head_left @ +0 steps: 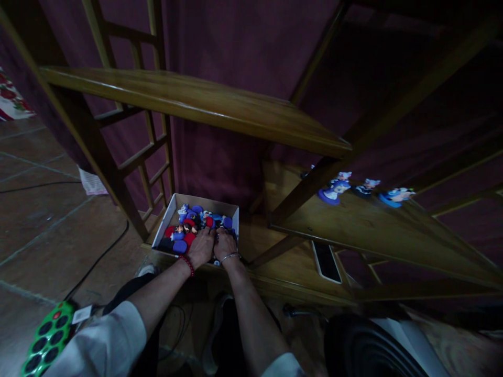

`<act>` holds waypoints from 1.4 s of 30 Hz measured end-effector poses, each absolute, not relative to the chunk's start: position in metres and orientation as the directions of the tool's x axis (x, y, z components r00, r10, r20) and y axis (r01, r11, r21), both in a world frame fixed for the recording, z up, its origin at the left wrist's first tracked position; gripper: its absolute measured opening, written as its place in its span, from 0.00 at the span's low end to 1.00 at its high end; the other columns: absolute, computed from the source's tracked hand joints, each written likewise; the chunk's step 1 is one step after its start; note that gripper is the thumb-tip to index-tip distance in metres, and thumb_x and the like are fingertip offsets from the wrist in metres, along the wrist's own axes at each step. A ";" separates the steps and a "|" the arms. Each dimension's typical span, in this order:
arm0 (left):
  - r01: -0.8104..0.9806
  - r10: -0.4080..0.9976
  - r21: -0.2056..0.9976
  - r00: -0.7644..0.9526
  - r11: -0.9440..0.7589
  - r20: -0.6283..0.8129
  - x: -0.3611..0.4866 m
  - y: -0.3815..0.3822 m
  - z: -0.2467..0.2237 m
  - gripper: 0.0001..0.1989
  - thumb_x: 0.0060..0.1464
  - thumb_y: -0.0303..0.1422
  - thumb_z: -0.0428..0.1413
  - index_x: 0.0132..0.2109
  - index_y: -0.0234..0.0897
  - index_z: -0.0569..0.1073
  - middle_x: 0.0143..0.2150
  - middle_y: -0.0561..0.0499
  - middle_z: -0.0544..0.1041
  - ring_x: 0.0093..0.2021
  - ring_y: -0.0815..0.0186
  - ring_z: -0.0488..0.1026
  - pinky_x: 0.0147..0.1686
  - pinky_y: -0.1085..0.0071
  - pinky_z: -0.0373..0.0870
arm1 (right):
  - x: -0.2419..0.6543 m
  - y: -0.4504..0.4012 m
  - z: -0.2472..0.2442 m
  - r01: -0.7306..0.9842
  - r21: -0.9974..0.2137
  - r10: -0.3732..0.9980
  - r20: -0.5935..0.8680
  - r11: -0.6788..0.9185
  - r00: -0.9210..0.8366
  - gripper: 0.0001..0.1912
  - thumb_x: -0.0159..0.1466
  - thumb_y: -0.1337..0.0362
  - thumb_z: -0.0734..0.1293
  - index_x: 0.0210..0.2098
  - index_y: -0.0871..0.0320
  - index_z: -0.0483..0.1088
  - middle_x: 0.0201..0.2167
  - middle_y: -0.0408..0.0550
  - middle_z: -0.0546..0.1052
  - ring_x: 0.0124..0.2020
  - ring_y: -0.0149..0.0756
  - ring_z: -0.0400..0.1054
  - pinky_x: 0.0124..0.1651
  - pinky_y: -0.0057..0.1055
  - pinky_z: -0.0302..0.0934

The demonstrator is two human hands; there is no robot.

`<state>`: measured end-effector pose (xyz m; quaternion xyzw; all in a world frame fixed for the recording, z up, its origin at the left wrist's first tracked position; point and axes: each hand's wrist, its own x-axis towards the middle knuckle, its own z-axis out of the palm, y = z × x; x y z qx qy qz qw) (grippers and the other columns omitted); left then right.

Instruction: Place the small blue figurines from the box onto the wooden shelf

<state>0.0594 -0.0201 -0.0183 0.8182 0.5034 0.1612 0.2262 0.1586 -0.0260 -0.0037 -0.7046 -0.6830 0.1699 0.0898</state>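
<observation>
A shallow white box (pixel 165 224) on the low shelf holds several small figurines with blue, purple, red and black bases. My left hand (pixel 201 247), with a red bead bracelet at the wrist, reaches into the box over the figurines near its front. Right beside it, my right hand (pixel 225 243), with a silver bangle, is in the box's right part. The fingers of both hands point down among the pieces and are mostly hidden, so what they grip does not show.
Several figurines (pixel 334 191) stand on the wooden shelf (pixel 353 222) at right. A phone-like object (pixel 327 262) lies below. An upper shelf board (pixel 196 102) crosses above the box. A green device (pixel 49 337) with black round pads is at lower left.
</observation>
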 end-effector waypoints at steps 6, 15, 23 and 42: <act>0.888 0.957 0.367 0.290 -0.276 0.020 0.063 -0.017 -0.010 0.18 0.51 0.22 0.42 0.50 0.31 0.61 0.47 0.38 0.63 0.46 0.58 0.63 0.39 0.65 0.65 | 0.161 -0.026 -0.001 0.907 -0.421 0.998 -0.065 -0.009 -0.020 0.13 0.59 0.68 0.57 0.42 0.56 0.66 0.37 0.52 0.75 0.38 0.38 0.69 0.37 0.29 0.58; 0.901 0.952 0.310 0.279 -0.304 0.123 0.062 -0.001 -0.018 0.15 0.51 0.24 0.46 0.47 0.34 0.63 0.48 0.42 0.63 0.47 0.60 0.61 0.41 0.64 0.65 | 0.160 -0.024 0.002 0.913 -0.404 0.995 -0.103 -0.057 0.016 0.14 0.58 0.70 0.58 0.41 0.58 0.68 0.38 0.53 0.75 0.39 0.37 0.69 0.39 0.27 0.58; 0.922 0.940 0.182 0.332 -0.341 0.079 0.065 0.005 -0.017 0.17 0.53 0.27 0.44 0.51 0.40 0.62 0.47 0.42 0.63 0.46 0.58 0.62 0.32 0.67 0.67 | 0.162 -0.021 0.002 0.920 -0.385 0.992 -0.122 -0.073 0.028 0.14 0.57 0.72 0.57 0.41 0.61 0.68 0.38 0.53 0.75 0.41 0.37 0.67 0.42 0.27 0.57; 0.787 0.945 0.524 0.285 -0.327 0.162 0.048 0.003 -0.020 0.21 0.49 0.21 0.44 0.50 0.36 0.65 0.44 0.43 0.65 0.39 0.63 0.67 0.40 0.69 0.64 | 0.164 -0.020 -0.007 0.917 -0.397 0.999 -0.026 -0.041 0.033 0.12 0.57 0.71 0.59 0.38 0.58 0.70 0.35 0.50 0.75 0.38 0.35 0.69 0.41 0.26 0.58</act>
